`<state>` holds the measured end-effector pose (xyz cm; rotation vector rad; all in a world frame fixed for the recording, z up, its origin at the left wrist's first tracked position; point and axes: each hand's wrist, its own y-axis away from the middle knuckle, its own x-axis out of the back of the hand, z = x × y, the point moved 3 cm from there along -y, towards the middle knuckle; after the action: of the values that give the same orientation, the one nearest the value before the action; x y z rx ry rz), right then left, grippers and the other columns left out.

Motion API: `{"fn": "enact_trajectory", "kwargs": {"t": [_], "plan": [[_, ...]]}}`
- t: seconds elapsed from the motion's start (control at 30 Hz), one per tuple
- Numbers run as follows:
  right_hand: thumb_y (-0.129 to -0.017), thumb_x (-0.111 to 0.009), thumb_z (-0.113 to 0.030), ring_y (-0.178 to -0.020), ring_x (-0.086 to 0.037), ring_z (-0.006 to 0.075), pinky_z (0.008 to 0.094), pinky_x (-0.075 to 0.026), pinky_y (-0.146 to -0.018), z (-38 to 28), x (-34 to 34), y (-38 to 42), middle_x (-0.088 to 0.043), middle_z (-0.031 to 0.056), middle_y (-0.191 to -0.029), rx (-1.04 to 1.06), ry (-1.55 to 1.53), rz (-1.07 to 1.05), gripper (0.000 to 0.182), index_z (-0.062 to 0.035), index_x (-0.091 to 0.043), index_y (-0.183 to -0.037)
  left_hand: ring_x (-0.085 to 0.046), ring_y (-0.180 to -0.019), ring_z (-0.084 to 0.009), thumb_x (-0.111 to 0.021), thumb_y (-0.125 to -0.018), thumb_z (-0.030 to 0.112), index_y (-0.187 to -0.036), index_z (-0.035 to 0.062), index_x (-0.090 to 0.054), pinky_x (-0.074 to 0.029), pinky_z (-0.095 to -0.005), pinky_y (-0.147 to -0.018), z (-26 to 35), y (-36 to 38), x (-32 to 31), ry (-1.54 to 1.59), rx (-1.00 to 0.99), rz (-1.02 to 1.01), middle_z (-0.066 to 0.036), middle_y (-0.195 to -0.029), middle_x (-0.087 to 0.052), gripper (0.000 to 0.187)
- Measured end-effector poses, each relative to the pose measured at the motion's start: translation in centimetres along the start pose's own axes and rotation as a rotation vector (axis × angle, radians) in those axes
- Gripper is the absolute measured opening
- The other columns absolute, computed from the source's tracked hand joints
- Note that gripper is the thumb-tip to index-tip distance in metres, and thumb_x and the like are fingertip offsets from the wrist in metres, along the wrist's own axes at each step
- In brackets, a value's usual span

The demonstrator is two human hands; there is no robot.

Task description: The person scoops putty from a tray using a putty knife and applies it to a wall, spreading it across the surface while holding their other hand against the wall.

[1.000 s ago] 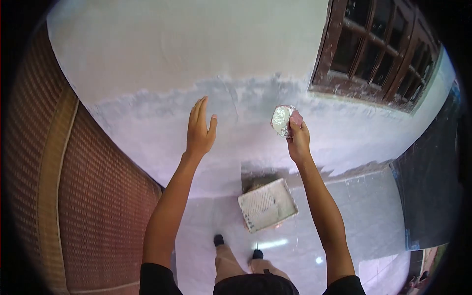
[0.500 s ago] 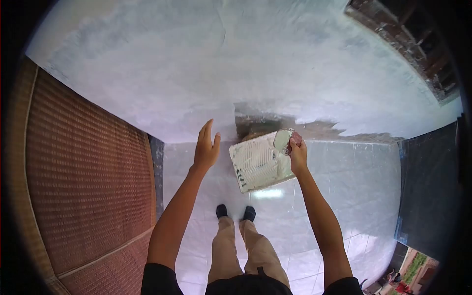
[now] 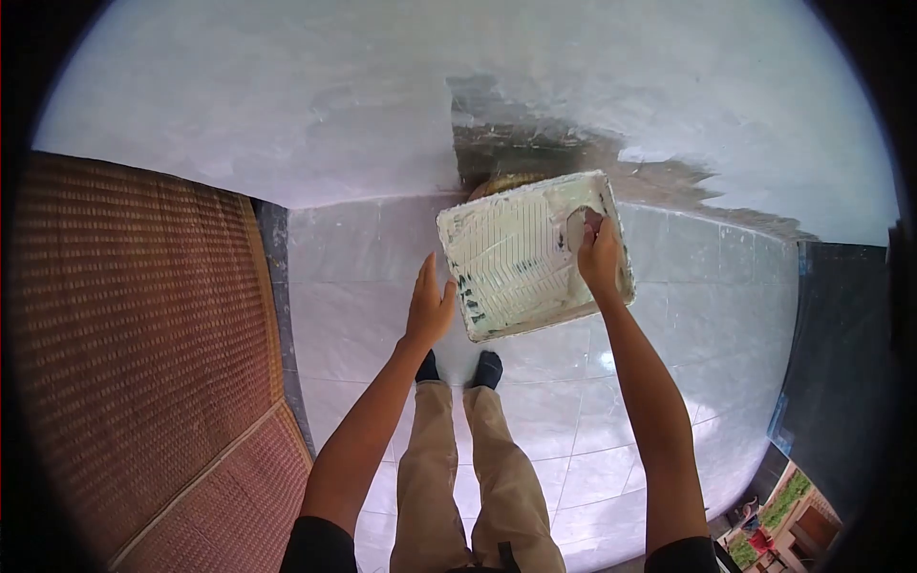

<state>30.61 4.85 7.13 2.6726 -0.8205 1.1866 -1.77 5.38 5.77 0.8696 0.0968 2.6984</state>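
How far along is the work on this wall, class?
Most of the visible wall already looks coated pale. In hand: the right hand holds a flat spreader over the smeared tray; the left hand is empty. Probably left: the dark, ragged-edged patch low down.

My paint tray [image 3: 521, 250] is cream with dark smudges; my trousers [image 3: 506, 468] are beige, the woven mat [image 3: 143, 334] reddish-brown, striped.
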Motion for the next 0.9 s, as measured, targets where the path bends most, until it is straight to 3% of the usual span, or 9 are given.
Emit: {"fn": "enact_trajectory", "kwargs": {"t": [0.03,0.23,0.3,0.5,0.6,0.73,0.83,0.9], "plan": [[-0.094,-0.054,-0.003,-0.095,-0.062,0.045,0.0513,-0.046,-0.08,0.5,-0.8,-0.3,-0.065,0.0264,-0.099,0.098,-0.019,0.023,0.015,0.0024,-0.053,-0.109,-0.037,-0.14,-0.0393,-0.05,-0.101,0.024,-0.149,-0.0054,-0.029,-0.031,-0.0432,-0.115,-0.8,0.1,-0.7,0.001,0.008,-0.003,-0.029,-0.15,-0.037,0.06],[-0.094,-0.05,0.0,-0.091,-0.059,0.0448,0.0518,-0.046,-0.078,-0.9,-2.1,-1.0,-0.065,0.0254,-0.101,0.216,0.181,-0.045,0.014,0.0009,-0.051,-0.108,-0.044,-0.135,-0.043,-0.051,-0.1,0.023,-0.15,-0.0098,-0.024,-0.035,-0.0423,-0.112,-2.4,0.4,-2.7,0.088,0.137,-0.053,-0.035,-0.146,-0.039,0.065],[-0.093,-0.048,0.001,-0.09,-0.058,0.0449,0.0524,-0.046,-0.077,-0.6,-2.7,-0.9,-0.065,0.0254,-0.101,0.214,0.234,-0.095,0.016,0.0006,-0.05,-0.109,-0.046,-0.135,-0.0375,-0.051,-0.101,0.021,-0.15,-0.0083,-0.027,-0.035,-0.0381,-0.111,-2.5,0.5,-3.0,0.183,0.216,-0.081,-0.031,-0.142,-0.049,0.062],[-0.088,-0.047,0.002,-0.088,-0.058,0.0461,0.0539,-0.047,-0.079,-1.0,-4.1,-0.4,-0.064,0.0243,-0.103,0.223,0.31,-0.136,0.021,-0.0003,-0.048,-0.109,-0.052,-0.132,-0.0268,-0.049,-0.102,0.018,-0.148,-0.0074,-0.033,-0.037,-0.0328,-0.109,-2.6,0.7,-3.2,0.334,0.305,-0.15,-0.026,-0.141,-0.053,0.055],[-0.087,-0.048,0.002,-0.088,-0.058,0.0463,0.0536,-0.047,-0.079,-1.1,-5.0,-0.3,-0.064,0.0233,-0.105,0.194,0.355,-0.134,0.023,-0.0005,-0.047,-0.11,-0.062,-0.118,-0.0329,-0.05,-0.099,0.023,-0.146,-0.0048,-0.039,-0.044,-0.0344,-0.1,-3.5,0.7,-3.8,0.363,0.211,-0.047,-0.03,-0.126,-0.061,0.055],[-0.086,-0.049,0.003,-0.086,-0.059,0.045,0.0514,-0.048,-0.077,-0.9,-5.5,0.1,-0.064,0.0227,-0.108,0.171,0.399,-0.148,0.024,-0.0009,-0.048,-0.109,-0.062,-0.118,-0.0315,-0.05,-0.099,0.023,-0.147,-0.0038,-0.038,-0.044,-0.0343,-0.1,-3.8,0.9,-4.2,0.373,0.269,-0.054,-0.029,-0.128,-0.061,0.056],[-0.084,-0.049,0.004,-0.085,-0.059,0.0437,0.0499,-0.048,-0.077,-1.7,-5.6,0.5,-0.064,0.0221,-0.108,0.159,0.446,-0.156,0.025,-0.0011,-0.049,-0.109,-0.063,-0.113,-0.0246,-0.049,-0.099,0.023,-0.148,-0.0021,-0.038,-0.044,-0.0316,-0.098,-4.4,1.0,-4.5,0.435,0.266,-0.02,-0.026,-0.125,-0.064,0.056],[-0.084,-0.049,0.004,-0.084,-0.059,0.0431,0.0498,-0.048,-0.076,-1.9,-5.9,0.9,-0.064,0.0213,-0.107,0.171,0.477,-0.148,0.026,-0.0007,-0.049,-0.11,-0.061,-0.107,-0.0182,-0.048,-0.1,0.023,-0.149,-0.0009,-0.037,-0.044,-0.0285,-0.095,-4.3,1.1,-4.2,0.514,0.353,-0.103,-0.023,-0.125,-0.064,0.056]]}}
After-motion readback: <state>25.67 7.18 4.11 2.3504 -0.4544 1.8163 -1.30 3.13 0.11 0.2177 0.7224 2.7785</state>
